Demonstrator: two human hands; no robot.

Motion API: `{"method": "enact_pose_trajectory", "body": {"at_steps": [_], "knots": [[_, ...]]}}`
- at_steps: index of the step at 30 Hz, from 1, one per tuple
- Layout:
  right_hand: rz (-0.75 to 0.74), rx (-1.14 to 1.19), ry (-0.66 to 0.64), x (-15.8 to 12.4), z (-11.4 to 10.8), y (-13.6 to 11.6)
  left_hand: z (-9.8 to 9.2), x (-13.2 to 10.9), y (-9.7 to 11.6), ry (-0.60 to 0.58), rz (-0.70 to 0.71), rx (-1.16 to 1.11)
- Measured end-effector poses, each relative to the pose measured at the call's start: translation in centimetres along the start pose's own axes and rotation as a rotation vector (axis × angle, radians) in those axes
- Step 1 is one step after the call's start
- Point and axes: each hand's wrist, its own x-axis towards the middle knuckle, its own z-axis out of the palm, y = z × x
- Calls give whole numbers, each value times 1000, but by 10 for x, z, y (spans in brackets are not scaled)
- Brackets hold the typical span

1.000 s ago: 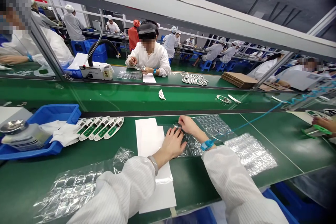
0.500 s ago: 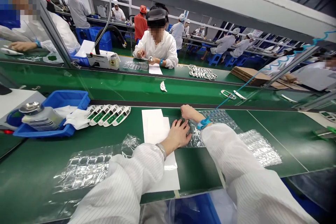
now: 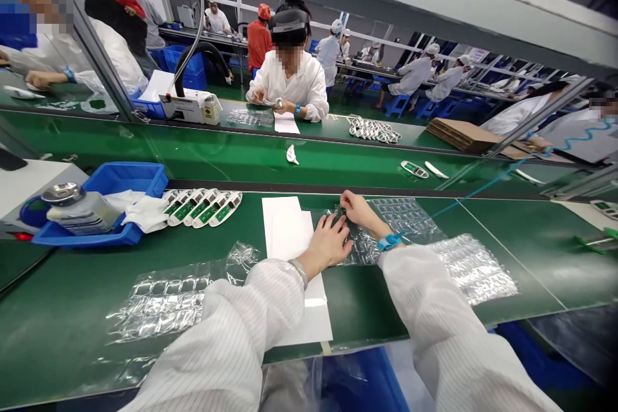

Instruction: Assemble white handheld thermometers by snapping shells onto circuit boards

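Note:
My left hand (image 3: 328, 242) lies flat with fingers spread, on the left edge of a clear plastic sheet (image 3: 363, 250) marked in a grid of cells. Just right of it, my right hand (image 3: 358, 208) is closed in a pinch at the sheet's upper part; the fingertips are partly hidden. A blue wrist strap (image 3: 390, 241) with a coiled cord circles my right wrist. White paper sheets (image 3: 284, 219) lie beneath and left of my left hand. More gridded clear sheets lie at left (image 3: 167, 296) and right (image 3: 476, 267).
Several white housings with green circuit boards (image 3: 205, 207) stand in a row at left. Beside them is a blue tray (image 3: 96, 238) with a metal-topped bottle (image 3: 80, 209) and white cloths (image 3: 145, 214). Across the green belt (image 3: 232, 164), a co-worker (image 3: 290, 80) handles a small white part.
My right hand has shifted slightly right and its forearm has swung rightward; it stays pinched. My left hand stays put. Parts on the belt moved left. A person in red appears at upper left.

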Motion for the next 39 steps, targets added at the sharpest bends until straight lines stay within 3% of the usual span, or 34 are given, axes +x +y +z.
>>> {"method": "enact_pose_trajectory", "body": {"at_steps": [8,16,20,25,28,31,39], "knots": [[-91,320,-55,12,14,19,-3,-2,1,8,-25,-3],[-107,476,16,3,19,23,-8,-1,3,-23,-102,-42],[-21,545,153,-4,14,36,-6,-1,4,-45,-115,-52],[139,588,431,-18,-20,59,-7,-1,3,-51,-105,-59],[192,598,515,-44,-44,59,-9,-2,2,-47,-73,-61],[234,600,527,-90,-54,51,-9,-1,2,-52,-31,-60],[433,750,349,-254,-26,15,-18,10,-3,-113,-25,-113]]}}
